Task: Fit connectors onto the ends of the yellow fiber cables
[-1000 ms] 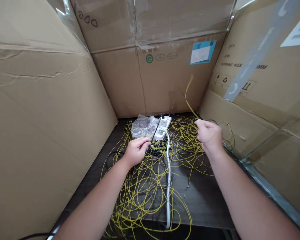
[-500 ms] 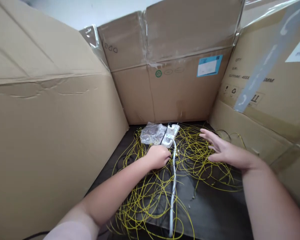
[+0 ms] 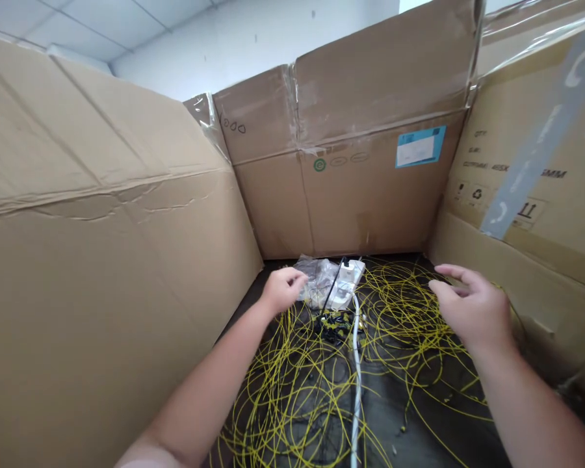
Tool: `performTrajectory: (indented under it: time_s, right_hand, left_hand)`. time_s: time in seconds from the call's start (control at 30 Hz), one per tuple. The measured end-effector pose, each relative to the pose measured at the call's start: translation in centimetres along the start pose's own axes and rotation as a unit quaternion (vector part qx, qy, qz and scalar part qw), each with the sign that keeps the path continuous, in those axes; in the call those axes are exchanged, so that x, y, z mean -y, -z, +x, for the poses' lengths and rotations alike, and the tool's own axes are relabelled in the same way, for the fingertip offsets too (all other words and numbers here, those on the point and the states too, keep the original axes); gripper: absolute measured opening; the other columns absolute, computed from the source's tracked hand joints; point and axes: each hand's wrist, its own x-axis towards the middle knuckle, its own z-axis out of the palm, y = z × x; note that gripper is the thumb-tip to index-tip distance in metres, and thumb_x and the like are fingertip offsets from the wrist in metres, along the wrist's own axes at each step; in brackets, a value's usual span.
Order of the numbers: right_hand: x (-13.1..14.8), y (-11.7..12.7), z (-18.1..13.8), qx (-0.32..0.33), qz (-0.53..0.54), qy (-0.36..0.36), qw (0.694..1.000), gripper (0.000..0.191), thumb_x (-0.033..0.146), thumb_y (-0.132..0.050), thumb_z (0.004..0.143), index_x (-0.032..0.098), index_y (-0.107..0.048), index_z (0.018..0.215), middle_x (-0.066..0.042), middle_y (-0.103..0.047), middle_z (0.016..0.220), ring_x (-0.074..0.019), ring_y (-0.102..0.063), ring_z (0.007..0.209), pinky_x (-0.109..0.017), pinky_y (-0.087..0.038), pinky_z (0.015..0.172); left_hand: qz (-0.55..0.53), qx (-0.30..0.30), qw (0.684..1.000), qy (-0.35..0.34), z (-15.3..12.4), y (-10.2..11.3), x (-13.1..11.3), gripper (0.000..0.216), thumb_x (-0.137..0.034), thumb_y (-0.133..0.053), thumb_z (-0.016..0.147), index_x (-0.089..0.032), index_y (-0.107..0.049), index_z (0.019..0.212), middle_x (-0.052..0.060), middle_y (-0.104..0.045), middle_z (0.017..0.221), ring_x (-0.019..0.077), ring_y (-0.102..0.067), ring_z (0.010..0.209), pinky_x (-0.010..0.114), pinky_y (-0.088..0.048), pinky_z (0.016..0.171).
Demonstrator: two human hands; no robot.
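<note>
My left hand (image 3: pixel 283 290) is above the far left of the yellow cables (image 3: pixel 292 377), beside a clear plastic bag (image 3: pixel 314 276). Its thumb and fingers are pinched together, and what lies between them, if anything, is too small to make out. Over the right-hand tangle of yellow cables (image 3: pixel 394 312), my right hand (image 3: pixel 472 305) has its fingers curved, with a gap between thumb and forefinger. Between the two hands lie a white power strip (image 3: pixel 347 286), its white cord (image 3: pixel 356 370) and a heap of small black connectors (image 3: pixel 336 325).
Cardboard walls stand on the left (image 3: pixel 127 312), at the back (image 3: pixel 370 201) and on the right (image 3: pixel 556 260). The dark surface (image 3: pixel 385 416) shows between the cables, with small bits scattered on it.
My left hand has moved left and away from the connectors, which now show. My right hand has shifted right, its fingers more curled. The view has tilted upward.
</note>
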Motion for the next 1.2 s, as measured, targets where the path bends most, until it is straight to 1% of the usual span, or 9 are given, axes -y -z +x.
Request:
performTrajectory:
  time_s: [0.03, 0.13, 0.3, 0.4, 0.7, 0.87, 0.97, 1.07, 1.2]
  right_hand:
    - [0.1, 0.0, -0.1, -0.002, 0.004, -0.006, 1.000, 0.033, 0.032, -0.058, 0.066, 0.019, -0.065, 0.095, -0.008, -0.064, 0.088, -0.0231, -0.060, 0.074, -0.035, -0.048, 0.069]
    - [-0.1, -0.3, -0.3, -0.003, 0.003, -0.003, 1.000, 0.030, 0.032, -0.058, 0.067, 0.018, -0.066, 0.092, -0.007, -0.064, 0.081, -0.0203, -0.059, 0.067, -0.033, -0.047, 0.064]
    - [-1.4, -1.3, -0.3, 0.006, -0.014, 0.042, 0.999, 0.026, 0.031, -0.057, 0.066, 0.017, -0.067, 0.086, -0.006, -0.064, 0.083, -0.0179, -0.059, 0.065, -0.031, -0.047, 0.062]
    - [-1.9, -1.8, -0.4, 0.019, -0.019, 0.065, 0.998, 0.024, 0.030, -0.055, 0.066, 0.018, -0.066, 0.083, -0.004, -0.064, 0.089, -0.0173, -0.059, 0.068, -0.030, -0.047, 0.064]
    - [-2.0, -2.3, -0.8, 0.039, -0.050, 0.095, 0.993, 0.021, 0.028, -0.054, 0.066, 0.018, -0.065, 0.081, -0.005, -0.064, 0.090, -0.0169, -0.058, 0.066, -0.031, -0.047, 0.065]
    - [-2.2, -2.5, -0.8, 0.051, -0.052, 0.128, 0.989, 0.020, 0.028, -0.053, 0.068, 0.017, -0.064, 0.080, -0.006, -0.063, 0.090, -0.0166, -0.057, 0.067, -0.030, -0.047, 0.065]
    - [-2.0, -2.5, -0.9, 0.055, -0.059, 0.127, 0.989, 0.020, 0.029, -0.053, 0.068, 0.018, -0.064, 0.080, -0.006, -0.063, 0.089, -0.0170, -0.057, 0.068, -0.030, -0.047, 0.065]
    - [-1.7, -2.3, -0.9, 0.055, -0.056, 0.126, 0.989, 0.020, 0.029, -0.053, 0.068, 0.018, -0.064, 0.079, -0.006, -0.063, 0.089, -0.0175, -0.057, 0.069, -0.030, -0.047, 0.065]
    - [-1.5, -2.2, -1.1, 0.050, -0.051, 0.126, 0.990, 0.020, 0.030, -0.053, 0.068, 0.018, -0.064, 0.079, -0.006, -0.063, 0.089, -0.0179, -0.057, 0.069, -0.031, -0.047, 0.066]
  left_hand:
    - [0.000, -0.023, 0.995, 0.095, 0.7, 0.6, 1.4, 0.023, -0.032, -0.050, 0.081, -0.017, -0.068, 0.080, 0.003, -0.068, 0.080, 0.0139, -0.061, 0.074, 0.023, -0.046, 0.068]
    - [0.032, -0.042, 0.979, 0.196, 2.2, 1.4, 5.7, 0.024, -0.023, -0.047, 0.081, -0.011, -0.067, 0.078, 0.006, -0.069, 0.077, 0.0164, -0.062, 0.074, 0.026, -0.046, 0.067]
    - [0.086, 0.001, 0.944, 0.318, 2.5, 0.2, 10.5, 0.006, -0.015, -0.062, 0.071, -0.011, -0.066, 0.070, 0.009, -0.068, 0.074, 0.0178, -0.063, 0.075, 0.027, -0.046, 0.070]
    - [0.105, 0.037, 0.928, 0.355, 2.5, -0.8, 11.8, 0.011, -0.021, -0.064, 0.072, -0.010, -0.063, 0.073, 0.007, -0.067, 0.074, 0.0152, -0.062, 0.072, 0.029, -0.047, 0.070]
    - [0.126, 0.063, 0.913, 0.382, 4.0, -1.8, 13.7, 0.014, -0.018, -0.071, 0.055, -0.012, -0.059, 0.060, 0.014, -0.066, 0.074, 0.0272, -0.063, 0.081, 0.027, -0.043, 0.062]
    - [0.073, 0.031, 0.915, 0.395, 4.4, -1.4, 13.5, 0.021, -0.014, -0.073, 0.052, -0.015, -0.052, 0.053, 0.014, -0.066, 0.078, 0.0271, -0.061, 0.091, 0.024, -0.042, 0.067]
    - [0.010, 0.000, 0.910, 0.415, 4.4, -0.9, 13.3, 0.022, -0.015, -0.073, 0.057, -0.014, -0.051, 0.053, 0.011, -0.065, 0.073, 0.0248, -0.062, 0.090, 0.023, -0.043, 0.066]
    - [-0.078, -0.022, 0.893, 0.443, 3.8, -0.6, 12.9, 0.015, -0.023, -0.064, 0.074, -0.010, -0.058, 0.070, 0.007, -0.063, 0.078, 0.0176, -0.061, 0.080, 0.027, -0.047, 0.067]
    - [-0.223, -0.056, 0.855, 0.466, 2.9, -0.7, 12.3, 0.025, -0.030, -0.051, 0.086, -0.011, -0.056, 0.101, 0.006, -0.059, 0.096, 0.0140, -0.059, 0.080, 0.032, -0.051, 0.070]
